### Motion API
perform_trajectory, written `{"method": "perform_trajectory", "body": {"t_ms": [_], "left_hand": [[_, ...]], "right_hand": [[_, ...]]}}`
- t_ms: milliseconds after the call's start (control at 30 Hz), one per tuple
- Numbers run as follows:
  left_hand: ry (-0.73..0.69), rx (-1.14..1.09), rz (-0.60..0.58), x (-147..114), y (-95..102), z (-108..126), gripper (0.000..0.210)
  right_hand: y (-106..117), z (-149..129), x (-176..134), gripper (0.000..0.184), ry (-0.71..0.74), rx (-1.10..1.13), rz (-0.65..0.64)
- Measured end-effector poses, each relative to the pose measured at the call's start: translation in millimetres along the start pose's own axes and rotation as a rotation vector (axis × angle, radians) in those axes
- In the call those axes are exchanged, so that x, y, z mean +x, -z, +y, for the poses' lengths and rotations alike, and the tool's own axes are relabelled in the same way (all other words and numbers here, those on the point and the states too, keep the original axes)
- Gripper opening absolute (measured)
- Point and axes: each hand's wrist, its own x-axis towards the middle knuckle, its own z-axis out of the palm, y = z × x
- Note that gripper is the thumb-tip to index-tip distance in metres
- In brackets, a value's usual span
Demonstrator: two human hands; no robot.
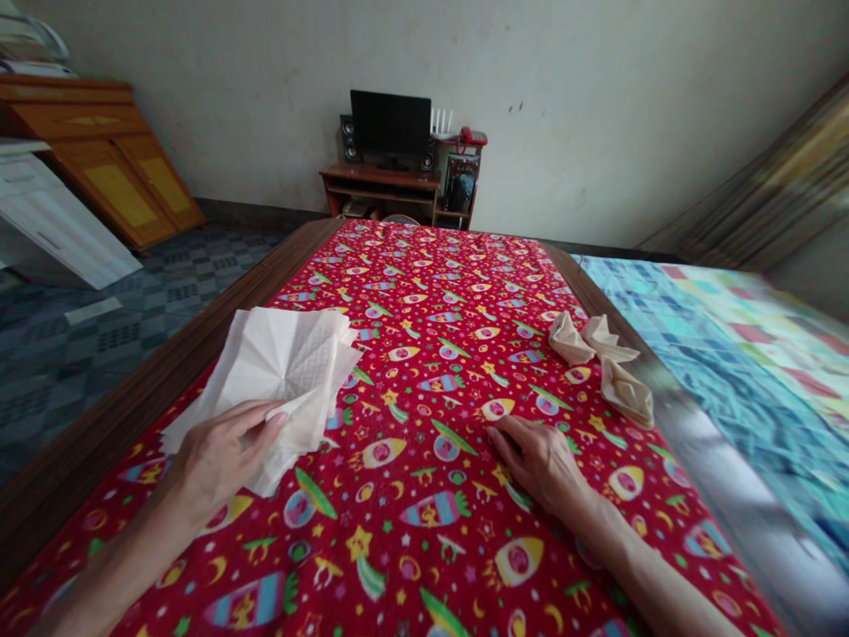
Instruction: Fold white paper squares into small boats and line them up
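Starting with the printing: spotting rockets, stars and moons all over the red cloth (424, 398). Glancing beyond to the monitor (390, 124) and phone (472, 136) at the desk (378, 177), with any lettering too small to make out.

Over to the edges: following the cloth's left border along a strip of dark wood on the table (265, 276), then crossing to more wood on the right, glossy toward the near end, with a blue spread (703, 398) just beyond. Plenty of room in the middle: a broad run of cloth between the left hand (222, 451) and the right hand (540, 456), stretching away toward the desk. Lying close together along the right border: three folded papers (569, 340), all points and pleats.

Back to the left: reaching in low, back of the hand up, over the near part of the paper stack (271, 354). Pinching narrowly there, with thumb and fingers on the curled-up edge of the top sheet (302, 407), creased in rays from its middle. And on the right: resting palm down on the cloth, short of the folded papers, with fingers loosely bent. Cannot tell whether gripping anything underneath.
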Motion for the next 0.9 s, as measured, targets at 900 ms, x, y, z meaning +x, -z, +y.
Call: {"method": "perform_trajectory", "body": {"t_ms": [900], "left_hand": [[-0.764, 0.123, -0.042, 44.2, -19.4, 148.9, 0.018]], "right_hand": [[0.6, -3.2, -3.6, 0.038, 0.159, -0.025, 0.263]]}}
